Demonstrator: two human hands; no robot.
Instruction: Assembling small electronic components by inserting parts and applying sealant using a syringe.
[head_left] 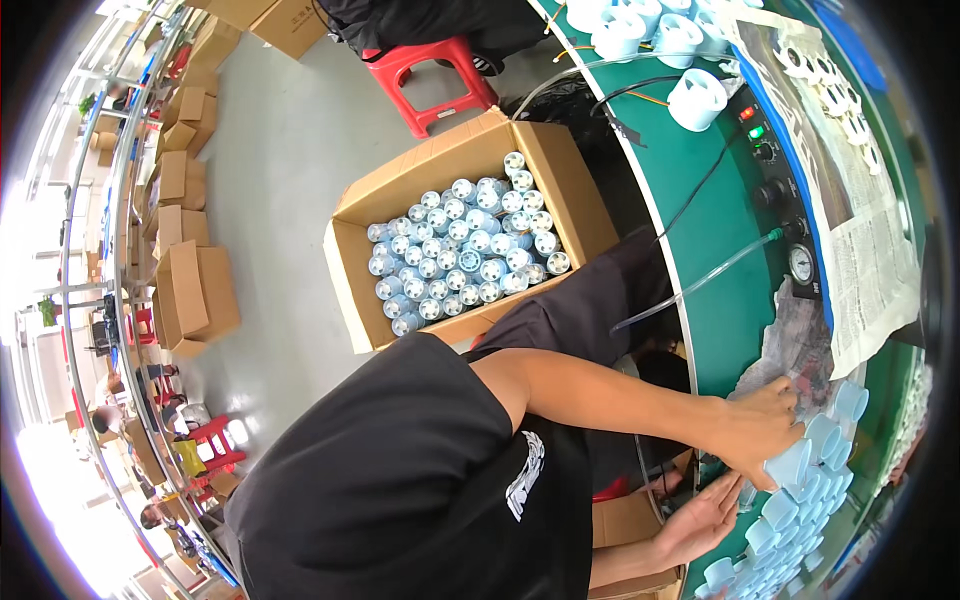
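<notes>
My left hand (757, 428), its arm reaching across from the black sleeve, is closed with its fingers against a light blue plastic cup (790, 465) at the edge of a pile. Just below it, my right hand (703, 520) has its fingers stretched out, the tips close under the left hand. A small see-through piece (747, 495) shows beside those tips; whether the hand touches it I cannot tell. Many similar light blue cups (785, 540) lie heaped on the green table (715, 350), past both hands. Crumpled grey sheeting (790, 345) lies by my left hand.
A control box with a gauge (800, 263), tube and cables stands on the table. Beyond it are white-blue parts (697, 100) and newspaper (870, 260). An open carton (350, 240) of blue cylindrical parts, a red stool (430, 80) and more cartons (195, 290) stand on the floor.
</notes>
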